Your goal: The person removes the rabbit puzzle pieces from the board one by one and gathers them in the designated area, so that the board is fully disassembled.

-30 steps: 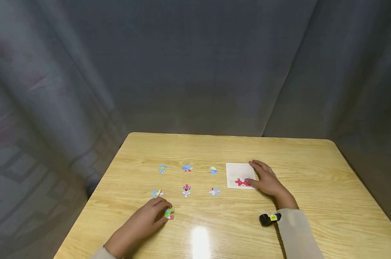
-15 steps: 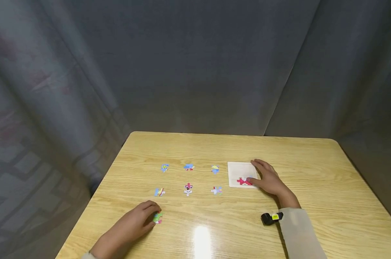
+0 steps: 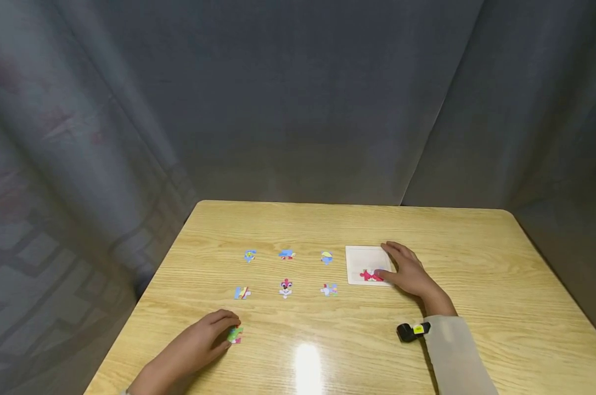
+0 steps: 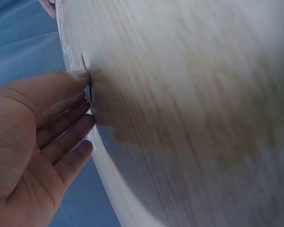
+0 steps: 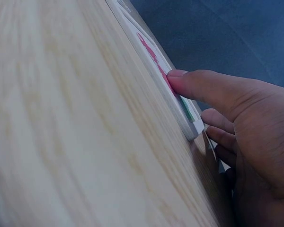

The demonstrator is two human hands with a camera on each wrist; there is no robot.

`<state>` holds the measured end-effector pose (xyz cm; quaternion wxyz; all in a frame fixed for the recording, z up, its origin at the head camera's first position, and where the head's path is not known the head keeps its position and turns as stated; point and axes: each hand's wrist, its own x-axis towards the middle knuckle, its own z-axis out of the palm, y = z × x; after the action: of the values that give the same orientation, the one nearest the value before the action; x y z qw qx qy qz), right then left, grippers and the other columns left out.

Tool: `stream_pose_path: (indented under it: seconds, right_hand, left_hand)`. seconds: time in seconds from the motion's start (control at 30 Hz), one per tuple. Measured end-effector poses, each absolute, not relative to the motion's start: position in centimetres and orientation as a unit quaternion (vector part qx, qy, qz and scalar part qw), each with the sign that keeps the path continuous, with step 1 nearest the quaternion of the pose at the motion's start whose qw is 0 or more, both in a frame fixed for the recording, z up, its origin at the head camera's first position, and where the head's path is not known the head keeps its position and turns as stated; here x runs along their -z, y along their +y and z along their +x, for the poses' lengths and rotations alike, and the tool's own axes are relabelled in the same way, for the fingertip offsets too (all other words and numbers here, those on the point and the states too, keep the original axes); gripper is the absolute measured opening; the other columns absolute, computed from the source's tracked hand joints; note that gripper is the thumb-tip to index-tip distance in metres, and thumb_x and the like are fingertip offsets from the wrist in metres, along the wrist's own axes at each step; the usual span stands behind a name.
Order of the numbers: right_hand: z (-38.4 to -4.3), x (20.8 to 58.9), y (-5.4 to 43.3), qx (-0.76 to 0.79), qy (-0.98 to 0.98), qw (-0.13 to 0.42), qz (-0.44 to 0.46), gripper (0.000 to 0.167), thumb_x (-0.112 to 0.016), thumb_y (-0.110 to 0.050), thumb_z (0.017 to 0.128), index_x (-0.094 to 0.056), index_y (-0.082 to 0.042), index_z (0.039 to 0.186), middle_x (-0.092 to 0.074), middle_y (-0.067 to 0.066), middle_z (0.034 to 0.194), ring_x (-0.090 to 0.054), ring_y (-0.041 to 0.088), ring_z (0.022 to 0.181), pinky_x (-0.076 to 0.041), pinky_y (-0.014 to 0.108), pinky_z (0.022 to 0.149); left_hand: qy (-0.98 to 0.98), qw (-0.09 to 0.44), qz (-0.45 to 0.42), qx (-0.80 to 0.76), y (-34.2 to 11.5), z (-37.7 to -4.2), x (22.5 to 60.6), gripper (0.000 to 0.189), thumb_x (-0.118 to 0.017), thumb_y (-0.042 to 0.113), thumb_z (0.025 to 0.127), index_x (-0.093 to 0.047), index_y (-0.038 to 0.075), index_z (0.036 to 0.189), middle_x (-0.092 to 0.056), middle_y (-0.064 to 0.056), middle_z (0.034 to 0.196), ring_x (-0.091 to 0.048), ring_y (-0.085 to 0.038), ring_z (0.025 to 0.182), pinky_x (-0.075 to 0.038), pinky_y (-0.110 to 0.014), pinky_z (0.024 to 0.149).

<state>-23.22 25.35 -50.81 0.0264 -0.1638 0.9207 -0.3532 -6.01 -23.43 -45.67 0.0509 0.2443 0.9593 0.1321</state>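
Note:
My left hand is low at the table's front left and pinches a green and pink jigsaw piece between thumb and fingers. Seen edge-on in the left wrist view, the piece sits close over the wood. My right hand holds the right side of a white puzzle tray. Its thumb presses on the red and white pieces fitted along the tray's near edge, while the other fingers lie along the right edge. Part of those pieces is hidden under the thumb.
Several loose jigsaw pieces lie in two rows left of the tray, among them one with a cartoon face and one in blue and white. A black strap device is on the right wrist. Grey curtains surround the wooden table.
My left hand has moved left and toward the front edge with the green jigsaw piece, away from the lower row. The right hand stays on the tray.

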Motion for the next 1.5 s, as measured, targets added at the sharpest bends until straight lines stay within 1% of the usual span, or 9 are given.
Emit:
stream_pose_path:
  seconds: [0.27,0.5,0.63,0.73,0.93,1.07,1.23,1.33,1.5]
  right_hand:
    - [-23.3,51.1,25.3,0.355,0.921,0.029,-0.160,0.083,-0.072,-0.042,0.087,-0.033,-0.003,0.150,-0.024,0.022,0.153,-0.015,0.048,0.139,-0.017,0.070,0.105]
    - [-23.3,51.2,25.3,0.349,0.923,0.030,-0.158,0.084,-0.071,-0.043,0.087,-0.033,-0.002,0.150,-0.023,0.023,0.153,-0.015,0.048,0.139,-0.017,0.071,0.105]
    - [-23.3,51.1,25.3,0.348,0.924,0.031,-0.158,0.083,-0.071,-0.042,0.087,-0.033,-0.002,0.150,-0.023,0.022,0.154,-0.015,0.048,0.139,-0.017,0.070,0.105]
    - [-23.3,51.0,25.3,0.348,0.924,0.030,-0.158,0.083,-0.071,-0.042,0.088,-0.033,-0.002,0.150,-0.024,0.022,0.153,-0.015,0.048,0.139,-0.017,0.070,0.105]
    - [-23.3,50.9,25.2,0.351,0.922,0.035,-0.161,0.081,-0.069,-0.042,0.089,-0.033,-0.002,0.150,-0.023,0.022,0.154,-0.015,0.048,0.140,-0.018,0.070,0.105]
    - [-23.5,50.7,25.2,0.354,0.919,0.041,-0.167,0.079,-0.067,-0.040,0.090,-0.032,-0.002,0.150,-0.022,0.021,0.154,-0.014,0.048,0.140,-0.017,0.071,0.105]
    - [-23.3,50.5,25.5,0.364,0.915,0.041,-0.171,0.074,-0.065,-0.035,0.092,-0.033,0.000,0.149,-0.022,0.022,0.154,-0.013,0.048,0.140,-0.017,0.071,0.105]
    - [-23.2,50.5,25.6,0.368,0.912,0.044,-0.173,0.072,-0.066,-0.030,0.092,-0.033,0.002,0.149,-0.021,0.023,0.154,-0.013,0.049,0.140,-0.017,0.071,0.105]
    - [-23.2,50.5,25.4,0.369,0.912,0.048,-0.174,0.068,-0.061,-0.015,0.090,-0.033,0.000,0.150,-0.021,0.022,0.155,-0.013,0.047,0.141,-0.018,0.070,0.105]
  left_hand:
    - [0.958,0.051,0.253,-0.126,-23.4,-5.8,45.4,0.036,-0.072,0.017,0.089,-0.063,0.007,0.122,-0.057,-0.001,0.123,-0.059,-0.018,0.112,-0.051,-0.037,0.092]
    - [0.960,0.054,0.248,-0.120,-22.9,-5.7,45.1,0.038,-0.073,0.017,0.088,-0.063,0.005,0.122,-0.058,-0.004,0.123,-0.060,-0.021,0.111,-0.053,-0.036,0.090]
    - [0.962,0.034,0.247,-0.116,-22.3,-5.9,44.9,0.039,-0.075,0.019,0.087,-0.063,0.006,0.122,-0.059,-0.004,0.122,-0.061,-0.020,0.108,-0.054,-0.034,0.087]
    - [0.963,0.014,0.244,-0.114,-21.4,-6.3,44.6,0.042,-0.075,0.023,0.087,-0.063,0.007,0.124,-0.058,-0.004,0.124,-0.061,-0.020,0.109,-0.054,-0.034,0.088]
    - [0.958,-0.004,0.263,-0.116,-18.4,-7.8,43.9,0.043,-0.072,0.026,0.090,-0.061,0.009,0.129,-0.055,-0.003,0.128,-0.057,-0.020,0.116,-0.051,-0.036,0.093]
    - [0.949,-0.031,0.289,-0.118,-15.9,-9.5,42.9,0.048,-0.071,0.026,0.091,-0.058,0.010,0.134,-0.054,-0.003,0.132,-0.057,-0.018,0.115,-0.053,-0.034,0.089]
    - [0.945,-0.047,0.298,-0.129,-12.0,-12.5,41.1,0.052,-0.067,0.030,0.094,-0.052,0.012,0.140,-0.050,-0.004,0.139,-0.052,-0.020,0.123,-0.052,-0.034,0.090]
    - [0.942,-0.033,0.306,-0.135,-9.5,-14.0,40.6,0.055,-0.063,0.035,0.095,-0.049,0.012,0.143,-0.047,-0.003,0.142,-0.049,-0.020,0.127,-0.050,-0.033,0.094]
    - [0.937,0.005,0.314,-0.154,-5.8,-16.3,41.1,0.058,-0.060,0.039,0.097,-0.046,0.010,0.145,-0.047,-0.004,0.144,-0.046,-0.019,0.131,-0.045,-0.032,0.101]
